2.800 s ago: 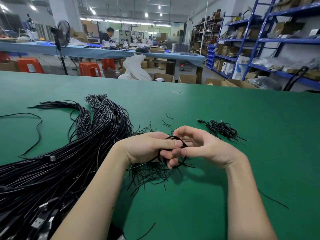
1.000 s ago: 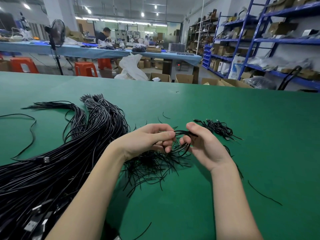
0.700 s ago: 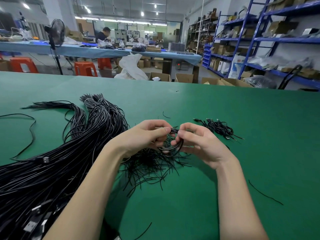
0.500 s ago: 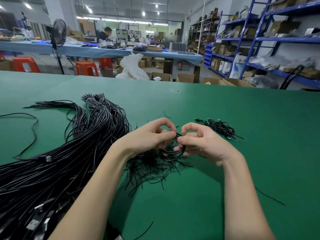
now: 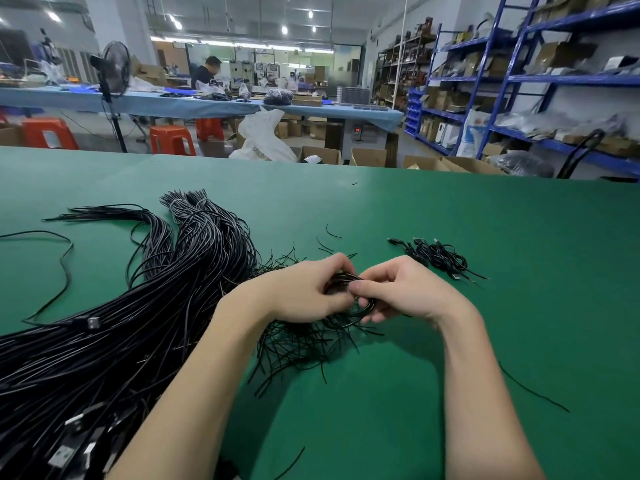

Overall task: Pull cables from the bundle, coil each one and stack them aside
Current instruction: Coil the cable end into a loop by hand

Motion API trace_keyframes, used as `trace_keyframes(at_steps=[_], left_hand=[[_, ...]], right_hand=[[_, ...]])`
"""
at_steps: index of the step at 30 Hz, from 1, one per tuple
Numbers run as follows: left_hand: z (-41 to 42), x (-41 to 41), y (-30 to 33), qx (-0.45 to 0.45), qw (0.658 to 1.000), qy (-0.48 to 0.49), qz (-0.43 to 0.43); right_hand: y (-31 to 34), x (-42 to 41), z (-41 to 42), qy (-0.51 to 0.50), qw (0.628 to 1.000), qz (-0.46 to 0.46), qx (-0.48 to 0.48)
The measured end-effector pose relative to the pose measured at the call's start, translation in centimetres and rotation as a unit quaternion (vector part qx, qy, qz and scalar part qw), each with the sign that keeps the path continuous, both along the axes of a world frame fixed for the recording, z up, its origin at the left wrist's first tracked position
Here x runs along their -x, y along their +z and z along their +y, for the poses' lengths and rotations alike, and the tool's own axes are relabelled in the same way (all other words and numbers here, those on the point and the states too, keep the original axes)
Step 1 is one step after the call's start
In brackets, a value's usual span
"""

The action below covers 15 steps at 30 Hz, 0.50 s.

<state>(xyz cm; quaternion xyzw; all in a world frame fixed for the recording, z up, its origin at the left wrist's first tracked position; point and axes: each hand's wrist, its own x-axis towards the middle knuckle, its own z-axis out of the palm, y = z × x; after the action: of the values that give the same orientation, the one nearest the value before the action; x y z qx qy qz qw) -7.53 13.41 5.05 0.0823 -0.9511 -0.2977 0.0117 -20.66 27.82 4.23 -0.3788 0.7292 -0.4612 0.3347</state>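
Note:
A thick bundle of black cables (image 5: 145,313) runs across the left of the green table (image 5: 485,237). Over the table's middle, my left hand (image 5: 304,292) and my right hand (image 5: 405,289) meet around one small coiled black cable (image 5: 360,308). Both hands grip the coil with curled fingers, which hide most of it. Under the hands lies a loose pile of thin black tie wires (image 5: 304,344). A small stack of coiled cables (image 5: 438,256) with plugs lies to the right, just beyond my right hand.
A single loose cable (image 5: 62,265) curves at the far left. Stray wire pieces (image 5: 533,393) lie on the right of the table. Beyond the far edge are cardboard boxes, orange stools, a fan, blue shelves and a person at another bench.
My hands have drawn close together around the coil. The right hand's fingers, earlier spread apart from the left, now curl onto the coil. The coil sits tighter between both hands.

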Motion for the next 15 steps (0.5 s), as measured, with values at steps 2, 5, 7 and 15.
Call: trace_keyframes(at_steps=[2, 5, 7, 15], left_hand=[[0.7, 0.4, -0.1, 0.131, 0.991, 0.007, -0.019], [1.8, 1.4, -0.7, 0.325, 0.945, 0.04, 0.015], [1.7, 1.7, -0.8, 0.331, 0.94, 0.051, 0.064], [2.0, 1.8, -1.3, 0.319, 0.947, 0.034, 0.018]], right_hand=[[-0.2, 0.0, -0.2, -0.014, 1.0, 0.0, 0.001], [-0.2, 0.1, -0.1, -0.033, 0.999, -0.009, 0.012], [-0.2, 0.3, 0.2, -0.042, 0.999, -0.001, 0.018], [-0.7, 0.5, 0.4, -0.089, 0.995, -0.025, 0.042]])
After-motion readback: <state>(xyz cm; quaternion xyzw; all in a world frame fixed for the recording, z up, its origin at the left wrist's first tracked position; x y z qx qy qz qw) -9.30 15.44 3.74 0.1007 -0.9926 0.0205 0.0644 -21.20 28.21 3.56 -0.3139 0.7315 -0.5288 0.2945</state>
